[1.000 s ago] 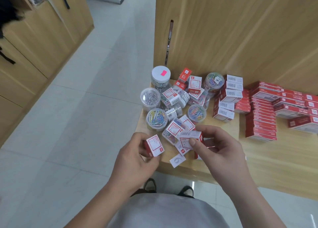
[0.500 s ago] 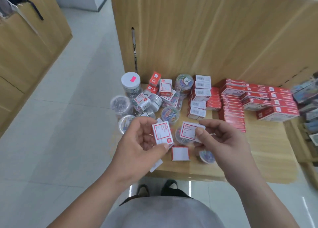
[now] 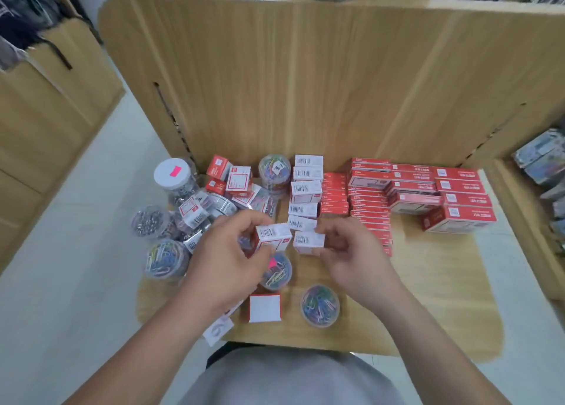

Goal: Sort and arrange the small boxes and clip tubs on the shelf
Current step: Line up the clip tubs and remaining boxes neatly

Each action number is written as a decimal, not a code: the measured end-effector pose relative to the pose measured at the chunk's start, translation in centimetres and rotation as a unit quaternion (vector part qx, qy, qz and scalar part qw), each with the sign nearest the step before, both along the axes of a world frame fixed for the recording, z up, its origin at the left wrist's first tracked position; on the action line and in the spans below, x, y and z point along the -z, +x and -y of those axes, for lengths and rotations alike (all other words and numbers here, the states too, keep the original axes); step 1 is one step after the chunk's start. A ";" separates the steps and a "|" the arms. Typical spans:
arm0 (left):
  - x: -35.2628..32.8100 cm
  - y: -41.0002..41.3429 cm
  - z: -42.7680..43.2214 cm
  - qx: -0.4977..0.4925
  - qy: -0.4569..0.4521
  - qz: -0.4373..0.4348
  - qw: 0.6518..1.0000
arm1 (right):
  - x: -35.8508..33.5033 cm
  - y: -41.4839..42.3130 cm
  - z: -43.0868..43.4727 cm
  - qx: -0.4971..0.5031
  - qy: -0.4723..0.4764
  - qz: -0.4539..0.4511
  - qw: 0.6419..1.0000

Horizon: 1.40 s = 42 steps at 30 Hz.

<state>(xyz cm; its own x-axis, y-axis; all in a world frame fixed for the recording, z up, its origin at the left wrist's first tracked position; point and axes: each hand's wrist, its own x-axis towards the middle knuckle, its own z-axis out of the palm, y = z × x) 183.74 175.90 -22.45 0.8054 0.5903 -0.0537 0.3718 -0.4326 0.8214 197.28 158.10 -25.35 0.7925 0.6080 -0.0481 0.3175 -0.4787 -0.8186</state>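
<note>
In the middle of the frame the left hand [image 3: 232, 259] curls its fingers and thumb around a small red and white box [image 3: 273, 237], held just above the shelf [image 3: 428, 297]. Just to its right, the right hand [image 3: 351, 251] pinches a second small box [image 3: 308, 241], barcode side up, between thumb and fingertips. This box sits at the near end of a column of similar barcode boxes [image 3: 306, 190] that runs back toward the wooden back panel [image 3: 305, 83]. Right of the column lie stacks of flat red boxes [image 3: 370, 212], and further right are bigger red boxes [image 3: 458, 196]. On the left side of the shelf is a loose heap of clip tubs and little boxes: a tall jar with a white lid [image 3: 175, 175], a tub of silver clips [image 3: 149, 222] and a tub of coloured clips [image 3: 166, 261]. Another coloured tub [image 3: 276, 276] shows partly under the left hand. At lower centre a tub of coloured clips [image 3: 319, 305] stands beside a box with a white face [image 3: 264, 308].
</note>
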 end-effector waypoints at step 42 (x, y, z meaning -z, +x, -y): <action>1.6 5.4 -1.4 0.100 0.198 -0.050 0.974 | -2.4 1.6 -1.6 0.055 -0.044 0.087 0.994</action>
